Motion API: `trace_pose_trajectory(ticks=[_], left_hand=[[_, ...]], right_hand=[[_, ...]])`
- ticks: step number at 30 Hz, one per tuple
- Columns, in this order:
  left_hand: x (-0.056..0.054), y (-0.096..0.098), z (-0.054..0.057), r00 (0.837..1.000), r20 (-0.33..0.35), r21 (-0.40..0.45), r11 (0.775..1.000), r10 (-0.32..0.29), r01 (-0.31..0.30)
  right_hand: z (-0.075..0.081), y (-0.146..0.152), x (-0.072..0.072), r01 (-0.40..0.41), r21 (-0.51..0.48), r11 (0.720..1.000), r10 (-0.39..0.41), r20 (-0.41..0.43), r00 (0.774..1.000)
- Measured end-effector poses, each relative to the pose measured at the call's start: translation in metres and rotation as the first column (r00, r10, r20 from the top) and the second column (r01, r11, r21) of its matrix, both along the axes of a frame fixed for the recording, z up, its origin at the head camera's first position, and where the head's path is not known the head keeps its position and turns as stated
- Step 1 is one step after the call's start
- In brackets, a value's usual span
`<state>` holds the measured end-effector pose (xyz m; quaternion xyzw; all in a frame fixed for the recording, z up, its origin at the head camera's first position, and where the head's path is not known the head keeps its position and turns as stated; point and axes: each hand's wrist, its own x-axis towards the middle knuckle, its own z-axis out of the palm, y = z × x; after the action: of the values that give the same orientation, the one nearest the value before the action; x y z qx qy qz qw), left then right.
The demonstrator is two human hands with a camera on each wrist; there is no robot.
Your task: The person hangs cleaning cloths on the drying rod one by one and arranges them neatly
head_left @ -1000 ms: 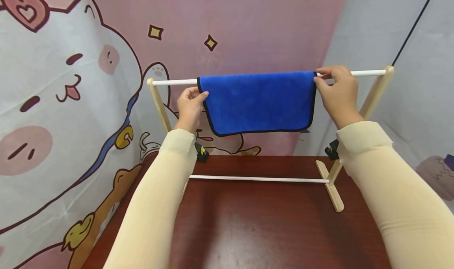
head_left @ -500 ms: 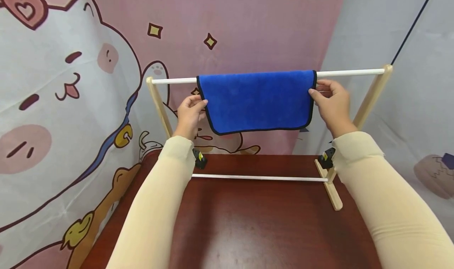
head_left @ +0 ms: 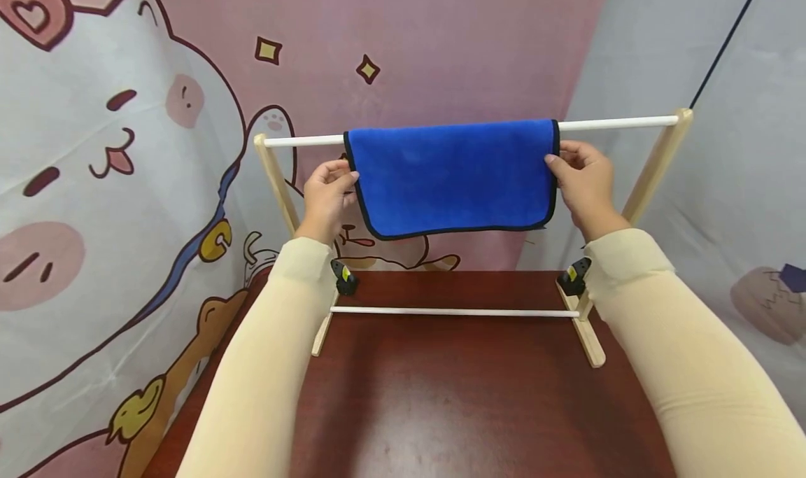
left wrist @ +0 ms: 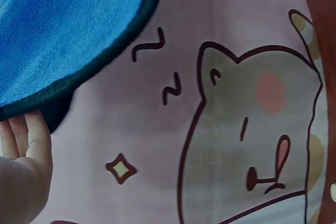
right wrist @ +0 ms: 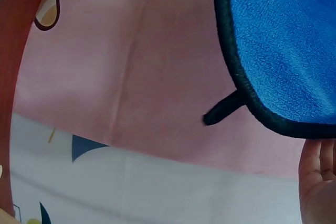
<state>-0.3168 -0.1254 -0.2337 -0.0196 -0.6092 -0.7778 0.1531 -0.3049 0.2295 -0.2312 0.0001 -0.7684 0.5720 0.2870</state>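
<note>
A blue towel (head_left: 453,177) with black edging hangs folded over the white top bar (head_left: 620,124) of a wooden drying rack. My left hand (head_left: 326,194) pinches its left side edge, thumb in front and fingers behind. At the right side edge my right hand (head_left: 587,183) does the same, a little below the bar. In the left wrist view the fingertips of the left hand (left wrist: 23,166) disappear behind the towel's border. A small black loop (right wrist: 224,108) sticks out from the towel's edge in the right wrist view, where the right hand (right wrist: 320,182) shows only partly.
The rack's wooden posts (head_left: 658,163) stand on flat feet (head_left: 590,341) on a dark red-brown table (head_left: 441,408). A thin white lower bar (head_left: 453,312) joins them. Behind hangs a pink and white cartoon backdrop (head_left: 453,51).
My right hand has come down from the bar to lower on the towel's right edge. The left hand has slid slightly down its edge. The towel still hangs over the bar.
</note>
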Motion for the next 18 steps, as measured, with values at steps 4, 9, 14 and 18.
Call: trace_pose_trajectory(ticks=[4,9,14,18], left_hand=[[-0.002,0.001,0.013,1.0,-0.027,0.01,1.0,0.003,-0.003],[-0.005,0.004,0.029,0.998,-0.022,-0.083,0.994,0.067,-0.068],[-0.007,0.008,0.039,0.993,-0.001,-0.142,0.982,0.122,-0.121],[-0.008,0.012,0.039,0.991,0.014,-0.157,0.979,0.133,-0.129]], right_hand=[[0.008,0.001,0.0,0.0,-0.036,0.999,-0.001,-0.033,0.999],[0.017,0.002,-0.001,0.009,-0.048,0.999,-0.01,-0.03,1.0],[0.017,0.003,-0.002,0.003,-0.071,0.997,-0.006,-0.038,0.999],[0.012,0.004,-0.003,-0.002,-0.088,0.996,-0.001,-0.033,0.999]])
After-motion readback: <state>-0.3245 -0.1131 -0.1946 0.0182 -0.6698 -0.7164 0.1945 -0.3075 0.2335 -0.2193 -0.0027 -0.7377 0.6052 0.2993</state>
